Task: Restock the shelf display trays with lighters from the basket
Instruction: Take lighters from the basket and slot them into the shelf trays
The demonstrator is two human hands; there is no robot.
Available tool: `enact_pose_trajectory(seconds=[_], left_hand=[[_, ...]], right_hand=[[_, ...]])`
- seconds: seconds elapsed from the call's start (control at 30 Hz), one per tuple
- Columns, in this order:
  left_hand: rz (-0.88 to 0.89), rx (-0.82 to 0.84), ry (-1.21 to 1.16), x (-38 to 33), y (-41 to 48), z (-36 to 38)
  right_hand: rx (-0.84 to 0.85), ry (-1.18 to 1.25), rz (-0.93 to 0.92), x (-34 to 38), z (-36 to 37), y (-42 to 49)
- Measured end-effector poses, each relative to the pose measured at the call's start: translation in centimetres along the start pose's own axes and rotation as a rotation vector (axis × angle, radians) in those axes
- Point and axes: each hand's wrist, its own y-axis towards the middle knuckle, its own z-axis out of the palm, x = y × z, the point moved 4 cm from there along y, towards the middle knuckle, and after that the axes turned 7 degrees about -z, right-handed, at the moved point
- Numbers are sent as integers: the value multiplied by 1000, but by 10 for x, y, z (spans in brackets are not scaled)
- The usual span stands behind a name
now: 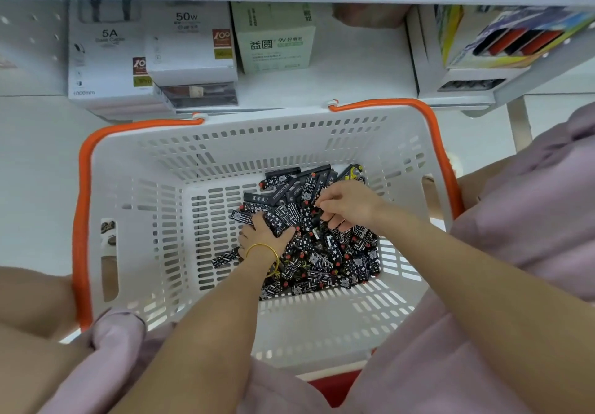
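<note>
Lighters (322, 262) lie heaped in the basket (135, 207) under my hands; left hand (264, 235) grips a few, right hand (346, 204) pinches some with curled fingers.

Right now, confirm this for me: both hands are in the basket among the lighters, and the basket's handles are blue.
Not quite. The head view shows the handles are orange, not blue. The left hand and right hand are both in the basket among the lighters.
</note>
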Motion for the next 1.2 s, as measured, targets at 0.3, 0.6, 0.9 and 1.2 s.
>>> enact_pose_trajectory(seconds=[0.3,0.6,0.9,1.2], left_hand=[[51,106,-164,-10,-1,1],[18,61,-48,-27,-1,7],[-23,-12,-97,-35,2,7],[136,46,-246,-31,-3,-6]], right_hand=[[-5,19,10,0,1,1],[-10,15,15,-3,0,0],[-26,28,34,-7,-3,-1],[-20,32,26,-3,-1,3]])
